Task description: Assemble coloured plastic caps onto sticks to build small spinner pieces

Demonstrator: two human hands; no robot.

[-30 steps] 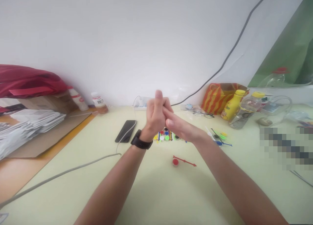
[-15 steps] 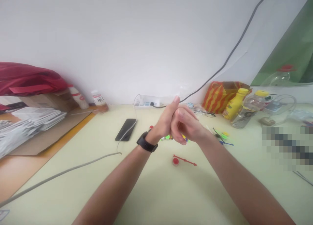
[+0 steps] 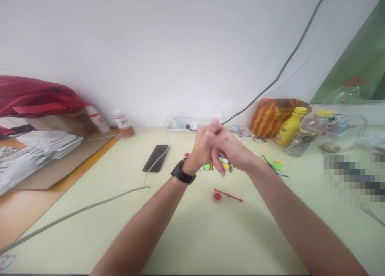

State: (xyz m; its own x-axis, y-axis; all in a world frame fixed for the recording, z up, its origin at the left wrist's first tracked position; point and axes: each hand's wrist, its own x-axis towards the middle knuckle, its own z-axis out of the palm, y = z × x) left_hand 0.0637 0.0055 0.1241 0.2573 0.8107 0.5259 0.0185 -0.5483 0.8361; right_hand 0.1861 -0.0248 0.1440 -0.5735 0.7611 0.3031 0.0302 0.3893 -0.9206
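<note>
My left hand [image 3: 202, 146] and my right hand [image 3: 230, 151] are pressed together above the pale green table [image 3: 192, 236], fingers wrapped around each other and slightly blurred. Nothing shows between them. A black watch [image 3: 183, 174] sits on my left wrist. Just beneath and behind the hands lies a cluster of small coloured round pieces [image 3: 225, 164]. Closer to me a red round cap [image 3: 217, 197] rests beside a thin red stick [image 3: 231, 196].
A black phone [image 3: 155, 158] on a white cable lies left of the hands, a power strip [image 3: 180, 126] behind. A grey cable [image 3: 90, 207] crosses the table's left. Paper stacks [image 3: 36, 150] sit far left. An orange striped bag [image 3: 267, 117] and yellow bottle [image 3: 290, 125] stand right.
My hands have dropped lower and shifted slightly right. The right hand went from lying flat against the left to being wrapped together with it.
</note>
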